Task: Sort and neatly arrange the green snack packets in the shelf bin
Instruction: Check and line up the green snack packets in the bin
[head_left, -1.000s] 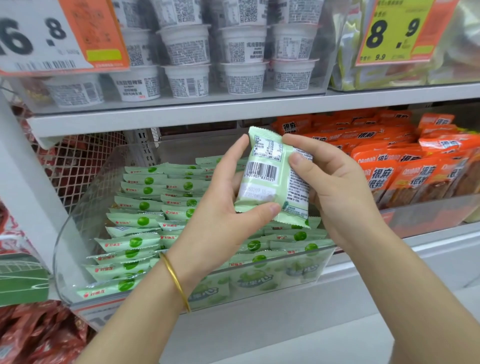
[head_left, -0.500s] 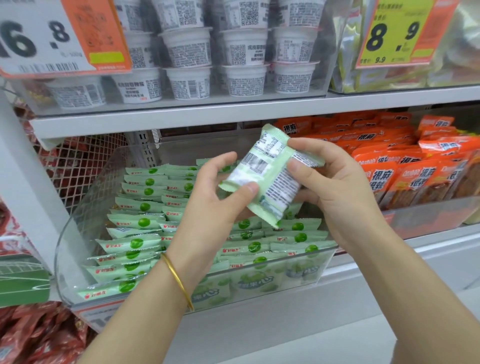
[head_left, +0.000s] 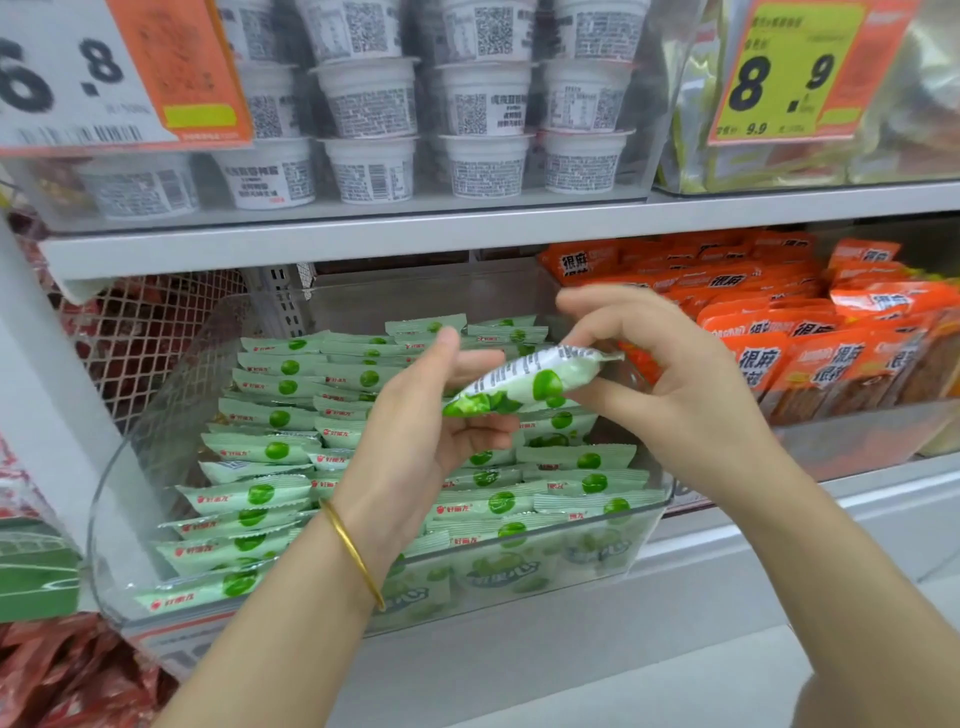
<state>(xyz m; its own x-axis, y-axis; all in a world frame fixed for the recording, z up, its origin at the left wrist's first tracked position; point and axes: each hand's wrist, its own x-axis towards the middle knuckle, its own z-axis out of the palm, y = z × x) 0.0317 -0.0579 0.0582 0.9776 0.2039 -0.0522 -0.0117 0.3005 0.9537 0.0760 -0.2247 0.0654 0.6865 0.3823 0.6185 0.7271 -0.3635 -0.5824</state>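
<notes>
One green packet (head_left: 524, 384) is gripped above the clear bin (head_left: 111, 483) by left hand (head_left: 426, 421) and right hand (head_left: 675, 384). The rows of packets (head_left: 270, 447) are judged largely arranged; this one is not yet placed.

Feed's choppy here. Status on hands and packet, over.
Left hand, right hand both grip one green packet, tilted, above the bin. Nothing between it and the stacked rows.

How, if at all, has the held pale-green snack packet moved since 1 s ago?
Yes. The pale-green snack packet tipped from upright to nearly flat, top dropping away from the grey shelf edge.
</notes>
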